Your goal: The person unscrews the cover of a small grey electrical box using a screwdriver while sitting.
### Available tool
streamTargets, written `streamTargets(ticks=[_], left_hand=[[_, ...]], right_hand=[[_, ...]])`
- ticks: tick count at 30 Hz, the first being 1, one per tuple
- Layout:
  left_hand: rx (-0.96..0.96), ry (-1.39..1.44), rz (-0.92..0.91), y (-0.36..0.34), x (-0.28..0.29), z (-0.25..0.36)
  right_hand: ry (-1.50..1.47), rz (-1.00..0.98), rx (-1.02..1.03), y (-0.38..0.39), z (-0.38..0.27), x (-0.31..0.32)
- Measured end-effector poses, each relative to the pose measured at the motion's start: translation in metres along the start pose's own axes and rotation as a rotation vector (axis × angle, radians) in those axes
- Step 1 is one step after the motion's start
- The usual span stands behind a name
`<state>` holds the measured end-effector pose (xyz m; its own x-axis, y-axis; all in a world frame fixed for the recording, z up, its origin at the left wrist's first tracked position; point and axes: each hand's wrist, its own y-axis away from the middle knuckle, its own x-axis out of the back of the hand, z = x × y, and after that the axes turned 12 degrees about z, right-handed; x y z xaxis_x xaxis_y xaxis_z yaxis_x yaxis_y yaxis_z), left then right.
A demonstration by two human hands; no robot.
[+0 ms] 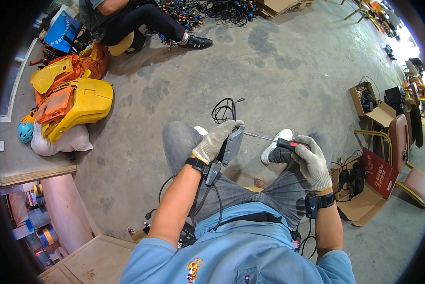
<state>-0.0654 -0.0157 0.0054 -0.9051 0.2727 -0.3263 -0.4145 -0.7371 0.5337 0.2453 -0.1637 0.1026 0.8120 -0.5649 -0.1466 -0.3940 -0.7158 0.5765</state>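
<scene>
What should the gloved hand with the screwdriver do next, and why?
Probably turn the screwdriver in place: its tip already meets the grey box that the left hand grips, and the right hand is closed on the handle.

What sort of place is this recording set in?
Probably a repair or dismantling workshop: bare concrete floor, piled yellow and orange plastic shells, heaps of cables, and cardboard boxes of parts.
</scene>
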Motion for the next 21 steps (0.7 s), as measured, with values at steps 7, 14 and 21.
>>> streamTargets(ticks=[7,14,21], left_hand=[[-0.025,-0.031,0.011,0.0,0.0,-0.001],[0.034,-0.009,0.012,0.002,-0.002,0.004],[0.014,0.012,0.019,0.003,-0.002,0.002]], right_hand=[[-0.001,0.021,-0.004,0.0,0.0,0.0],[0.0,0.006,-0.011,-0.002,0.002,0.004],[0.287,-0.005,-0.052,0.013,-0.027,-0.01]])
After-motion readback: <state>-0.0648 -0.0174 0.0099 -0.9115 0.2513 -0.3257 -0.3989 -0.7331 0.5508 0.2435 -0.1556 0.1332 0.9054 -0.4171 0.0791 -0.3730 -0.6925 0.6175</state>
